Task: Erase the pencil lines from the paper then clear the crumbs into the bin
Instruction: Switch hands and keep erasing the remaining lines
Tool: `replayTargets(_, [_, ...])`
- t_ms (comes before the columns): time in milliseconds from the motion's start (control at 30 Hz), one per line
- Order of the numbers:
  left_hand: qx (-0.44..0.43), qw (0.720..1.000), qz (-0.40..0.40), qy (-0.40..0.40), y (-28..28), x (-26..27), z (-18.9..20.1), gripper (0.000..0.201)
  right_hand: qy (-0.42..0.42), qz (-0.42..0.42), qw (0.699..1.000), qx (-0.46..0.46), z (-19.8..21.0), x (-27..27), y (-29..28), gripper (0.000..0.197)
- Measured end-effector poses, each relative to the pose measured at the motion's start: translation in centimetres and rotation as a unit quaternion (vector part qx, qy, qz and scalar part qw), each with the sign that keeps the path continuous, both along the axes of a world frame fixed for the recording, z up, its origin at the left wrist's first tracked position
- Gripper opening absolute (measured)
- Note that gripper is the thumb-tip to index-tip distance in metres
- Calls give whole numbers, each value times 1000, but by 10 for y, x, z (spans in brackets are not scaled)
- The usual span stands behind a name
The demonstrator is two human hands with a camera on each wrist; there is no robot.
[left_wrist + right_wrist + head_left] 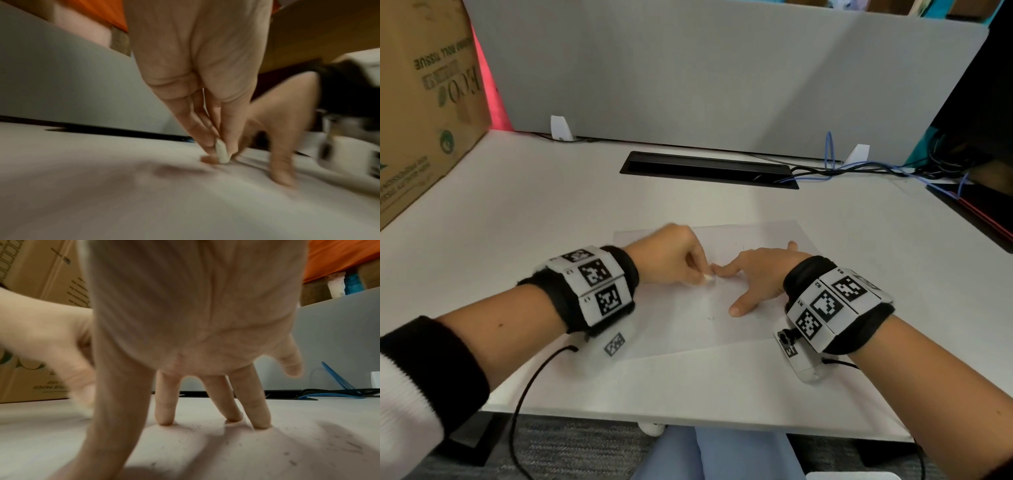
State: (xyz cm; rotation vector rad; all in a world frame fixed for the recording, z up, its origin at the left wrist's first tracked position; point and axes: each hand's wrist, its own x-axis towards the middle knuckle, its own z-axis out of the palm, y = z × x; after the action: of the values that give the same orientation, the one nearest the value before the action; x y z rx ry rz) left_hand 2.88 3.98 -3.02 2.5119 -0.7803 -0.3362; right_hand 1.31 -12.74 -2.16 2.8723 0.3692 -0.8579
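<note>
A white sheet of paper lies on the desk in front of me. My left hand pinches a small white eraser between thumb and fingers, its tip pressed to the sheet. My right hand rests on the paper beside it, fingers spread and straight, tips pressing down. Dark eraser crumbs lie scattered on the sheet around the right hand. Pencil lines are too faint to make out. No bin is in view.
A cardboard box stands at the left of the white desk. A grey partition closes the back, with a black cable slot before it. Blue and black cables trail right toward a dark device.
</note>
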Motion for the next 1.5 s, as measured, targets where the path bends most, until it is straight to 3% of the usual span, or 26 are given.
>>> replayTargets(133, [-25, 998, 64, -10, 20, 18, 4, 11, 0, 1, 1000, 2, 1, 0, 0, 80])
replayTargets(633, [75, 993, -67, 54, 1, 10, -5, 14, -2, 4, 1000, -7, -1, 2, 0, 80])
replayTargets(800, [45, 998, -46, 6, -6, 17, -8, 17, -1, -2, 1000, -4, 0, 1, 0, 79])
replayTargets(967, [5, 995, -59, 76, 4, 12, -13, 12, -4, 5, 1000, -8, -1, 2, 0, 80])
replayTargets(1133, [5, 998, -53, 16, -5, 20, -13, 14, -4, -3, 1000, 2, -2, 2, 0, 78])
replayTargets(1367, [58, 993, -68, 71, 18, 6, -11, 14, 1, 5, 1000, -6, 1, 1, 0, 79])
replayTargets(1500, [34, 999, -34, 14, 13, 12, -11, 12, 2, 0, 1000, -8, 1, 0, 1, 80])
